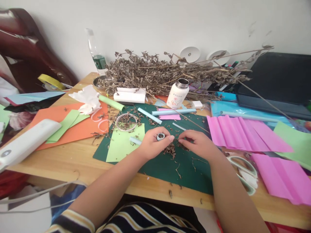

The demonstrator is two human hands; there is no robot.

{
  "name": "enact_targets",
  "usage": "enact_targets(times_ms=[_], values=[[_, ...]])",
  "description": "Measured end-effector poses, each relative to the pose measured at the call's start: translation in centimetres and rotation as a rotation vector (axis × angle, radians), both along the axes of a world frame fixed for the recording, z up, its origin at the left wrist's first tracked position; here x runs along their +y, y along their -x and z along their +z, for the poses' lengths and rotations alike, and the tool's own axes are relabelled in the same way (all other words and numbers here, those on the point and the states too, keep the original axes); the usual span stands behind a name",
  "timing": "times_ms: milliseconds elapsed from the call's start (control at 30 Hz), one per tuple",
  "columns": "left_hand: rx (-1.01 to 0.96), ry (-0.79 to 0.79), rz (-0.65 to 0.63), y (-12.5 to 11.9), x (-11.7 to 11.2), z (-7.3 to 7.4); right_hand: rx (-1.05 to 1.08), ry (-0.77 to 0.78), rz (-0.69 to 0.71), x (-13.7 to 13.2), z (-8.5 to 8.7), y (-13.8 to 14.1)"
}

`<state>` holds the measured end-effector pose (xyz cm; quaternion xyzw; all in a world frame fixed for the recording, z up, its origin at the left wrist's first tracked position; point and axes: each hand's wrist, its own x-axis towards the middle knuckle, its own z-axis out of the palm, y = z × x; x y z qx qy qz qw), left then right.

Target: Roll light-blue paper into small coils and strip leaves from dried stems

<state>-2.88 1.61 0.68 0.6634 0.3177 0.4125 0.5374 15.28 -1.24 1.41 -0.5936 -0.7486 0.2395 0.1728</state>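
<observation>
My left hand (155, 140) is closed around a short light-blue paper tube (160, 137), whose open end faces up with brown bits visible inside. Just to its right, my right hand (196, 142) has thumb and fingers pinched together at crumbled dried leaves (170, 149) on the green cutting mat (155, 171). Other rolled blue paper tubes (173, 111) lie beyond my hands. A ring of tape (126, 122) rests on a light-green paper sheet (114, 147) to the left, with leaf scraps within and around it.
Dried plant stalks (150, 69) are heaped along the wall. A white open bottle (178, 94) stands before them, and a clear plastic bottle (96, 55) behind left. Pink crepe paper (245, 134) and scissors (243, 174) lie right; orange paper (73, 129) and a white device (29, 140) lie left.
</observation>
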Motion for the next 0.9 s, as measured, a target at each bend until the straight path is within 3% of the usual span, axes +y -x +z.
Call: enact_targets(times_ms=[200,333,433,567,733,900], values=[[0.080,-0.089,-0.021,0.0,-0.2,0.5,0.363,-0.027,-0.173,-0.4,-0.3,0.1],[0.141,-0.134,-0.103,-0.2,-0.3,0.4,0.684,-0.100,-0.202,-0.6,-0.5,1.2],[0.183,-0.148,-0.107,-0.4,-0.5,0.1,0.788,-0.121,-0.202,-0.8,-0.6,2.1],[0.234,-0.166,-0.072,-0.6,-0.6,-0.1,0.754,-0.194,-0.217,-1.1,-0.4,2.8],[0.239,-0.170,-0.068,-0.7,-0.7,0.0,0.522,-0.332,-0.179,-1.5,0.1,2.9],[0.229,-0.135,-0.077,-0.8,-0.9,0.2,0.460,-0.350,-0.179,-1.6,0.3,3.1]])
